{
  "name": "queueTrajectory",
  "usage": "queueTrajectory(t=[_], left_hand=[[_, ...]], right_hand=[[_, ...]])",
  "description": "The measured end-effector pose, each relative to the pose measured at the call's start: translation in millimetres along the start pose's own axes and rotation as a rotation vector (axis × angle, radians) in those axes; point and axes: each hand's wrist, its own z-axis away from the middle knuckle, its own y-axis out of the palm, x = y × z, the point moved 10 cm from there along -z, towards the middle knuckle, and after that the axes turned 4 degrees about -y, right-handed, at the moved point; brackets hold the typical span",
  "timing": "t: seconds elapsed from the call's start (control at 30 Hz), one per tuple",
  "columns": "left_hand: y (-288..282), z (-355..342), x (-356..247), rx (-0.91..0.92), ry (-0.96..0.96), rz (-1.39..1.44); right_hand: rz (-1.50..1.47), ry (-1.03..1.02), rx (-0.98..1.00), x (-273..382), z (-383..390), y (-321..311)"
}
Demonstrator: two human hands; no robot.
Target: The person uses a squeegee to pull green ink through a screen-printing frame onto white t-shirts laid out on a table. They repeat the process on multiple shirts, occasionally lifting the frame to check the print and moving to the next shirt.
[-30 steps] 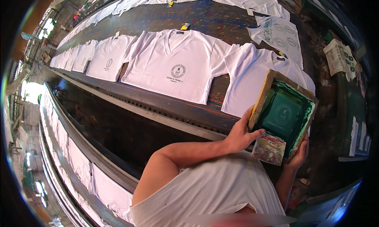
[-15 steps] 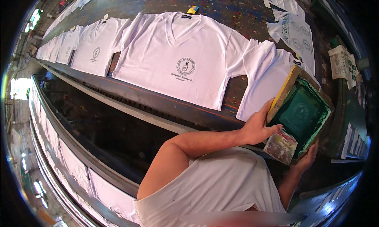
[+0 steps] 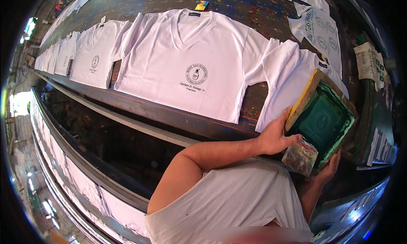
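A small screen-printing frame is held tilted at the right, over the front edge of the table. Its wooden rim surrounds a dark green mesh with a faint round design and wet green ink along the sides. My left hand grips the frame's left edge, the thumb lying over the inside at a squeegee. That ink-stained squeegee rests at the frame's near corner. From below, my right hand holds the near right edge, its fingers partly hidden. Behind the frame a white T-shirt is partly covered.
A white V-neck T-shirt with a dark round chest print lies flat on the long, paint-specked table. More printed shirts continue leftward. A printed cloth lies at the far right. Behind me, another rack carries white shirts.
The view has turned slightly, so the shirts sit a little differently in the picture. Both hands keep the same hold on the printing frame and squeegee.
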Motion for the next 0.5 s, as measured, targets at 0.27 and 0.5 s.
queueTrajectory(t=[0.27, 0.5], left_hand=[[17, 1, 1, -0.01, 0.078, 0.015], [55, 5, 7, -0.046, 0.039, -0.035]], right_hand=[[-0.247, 0.056, 0.006, -14, 1, -2], [-0.229, 0.077, 0.048, -29, -14, -28]])
